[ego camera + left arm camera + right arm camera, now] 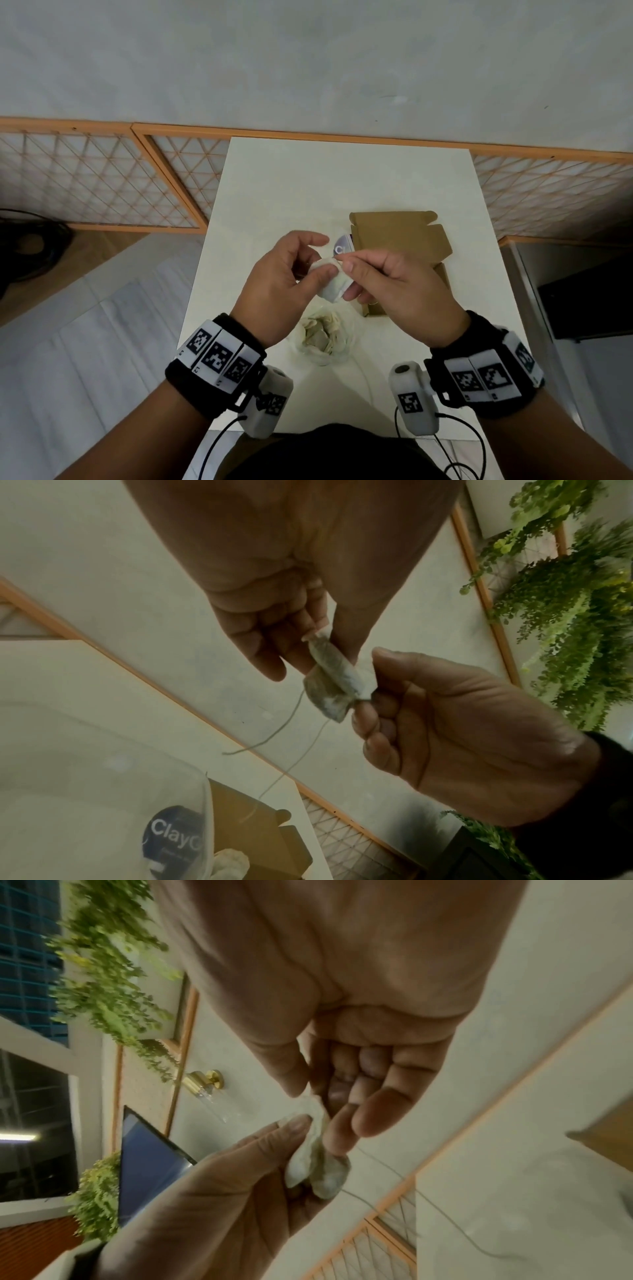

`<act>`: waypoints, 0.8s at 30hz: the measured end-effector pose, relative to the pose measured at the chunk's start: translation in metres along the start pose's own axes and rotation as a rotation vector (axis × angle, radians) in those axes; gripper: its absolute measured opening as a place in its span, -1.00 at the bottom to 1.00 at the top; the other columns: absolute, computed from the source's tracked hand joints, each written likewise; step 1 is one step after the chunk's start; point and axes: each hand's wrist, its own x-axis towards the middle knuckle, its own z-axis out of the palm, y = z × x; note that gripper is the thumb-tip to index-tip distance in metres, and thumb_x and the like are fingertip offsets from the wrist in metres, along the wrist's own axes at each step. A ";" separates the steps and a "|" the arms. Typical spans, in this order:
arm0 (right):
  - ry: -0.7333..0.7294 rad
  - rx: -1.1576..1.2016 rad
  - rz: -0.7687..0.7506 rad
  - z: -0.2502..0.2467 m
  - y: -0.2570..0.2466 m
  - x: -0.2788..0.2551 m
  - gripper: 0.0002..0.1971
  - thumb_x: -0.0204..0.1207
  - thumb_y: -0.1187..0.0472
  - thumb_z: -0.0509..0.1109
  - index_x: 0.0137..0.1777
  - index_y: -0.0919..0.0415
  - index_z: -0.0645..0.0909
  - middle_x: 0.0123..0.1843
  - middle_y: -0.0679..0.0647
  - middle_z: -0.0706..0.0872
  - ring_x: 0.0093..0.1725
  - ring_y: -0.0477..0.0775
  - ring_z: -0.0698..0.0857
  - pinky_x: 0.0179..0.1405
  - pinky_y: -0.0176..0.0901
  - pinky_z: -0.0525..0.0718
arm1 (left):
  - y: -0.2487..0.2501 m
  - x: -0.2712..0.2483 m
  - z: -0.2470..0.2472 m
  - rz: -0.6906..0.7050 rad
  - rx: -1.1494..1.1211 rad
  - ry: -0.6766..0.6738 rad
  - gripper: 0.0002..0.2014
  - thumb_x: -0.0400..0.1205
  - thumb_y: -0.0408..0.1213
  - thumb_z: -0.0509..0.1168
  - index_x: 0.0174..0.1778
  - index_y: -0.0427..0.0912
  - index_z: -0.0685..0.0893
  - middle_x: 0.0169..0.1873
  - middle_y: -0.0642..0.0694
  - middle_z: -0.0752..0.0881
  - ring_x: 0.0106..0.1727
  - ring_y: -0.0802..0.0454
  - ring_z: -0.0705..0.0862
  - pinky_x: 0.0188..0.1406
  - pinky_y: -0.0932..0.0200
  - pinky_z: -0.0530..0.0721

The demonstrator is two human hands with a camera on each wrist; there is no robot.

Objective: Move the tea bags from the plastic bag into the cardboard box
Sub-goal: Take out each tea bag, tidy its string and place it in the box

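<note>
Both hands meet above the middle of the white table point(274, 188). Between them is a small white tea bag bundle point(334, 286), seen as two pouches side by side point(330, 685) with thin strings hanging down. My left hand point(323, 270) pinches one end with thumb and fingers. My right hand point(343, 261) pinches the other end between thumb and forefinger point(318, 1161). Below the hands lies the clear plastic bag point(322, 337) with several tea bags inside. The brown cardboard box point(400, 236) stands open behind the right hand; a pale tea bag point(229, 861) lies in it.
A round dark blue label point(342, 246) sits by the box's left side. An orange-framed lattice screen point(102, 178) runs behind the table. A dark cabinet point(589, 301) stands at the right, cables point(30, 246) on the floor at the left.
</note>
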 end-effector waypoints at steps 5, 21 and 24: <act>-0.008 -0.143 0.125 0.018 0.056 0.022 -0.80 0.78 0.12 0.35 0.18 0.05 0.82 -0.08 -0.17 0.88 -0.27 -0.28 0.76 -0.28 -0.48 0.61 | -0.011 -0.009 -0.011 -0.032 0.052 0.028 -0.85 0.70 -0.31 0.46 -0.03 0.09 0.81 -0.10 0.14 0.84 -0.16 0.23 0.77 -0.10 0.37 0.67; -0.197 -0.843 0.387 0.107 0.161 0.060 -0.73 0.74 -0.11 0.25 -0.02 0.05 0.63 -0.01 0.05 0.77 -0.05 0.13 0.67 0.03 -0.02 0.71 | -0.033 -0.043 -0.038 -0.157 0.040 0.119 -0.93 0.70 -0.35 0.46 -0.06 -0.11 0.81 -0.37 0.29 0.78 -0.36 0.30 0.70 -0.26 0.44 0.62; -0.183 -0.773 0.380 0.102 0.159 0.056 -0.81 0.74 0.00 0.27 -0.10 0.01 0.57 -0.05 0.01 0.74 -0.03 0.12 0.69 0.05 -0.01 0.73 | -0.034 -0.040 -0.040 -0.159 0.032 0.126 -0.93 0.68 -0.30 0.50 -0.08 -0.04 0.82 -0.30 0.21 0.81 -0.31 0.26 0.69 -0.20 0.36 0.66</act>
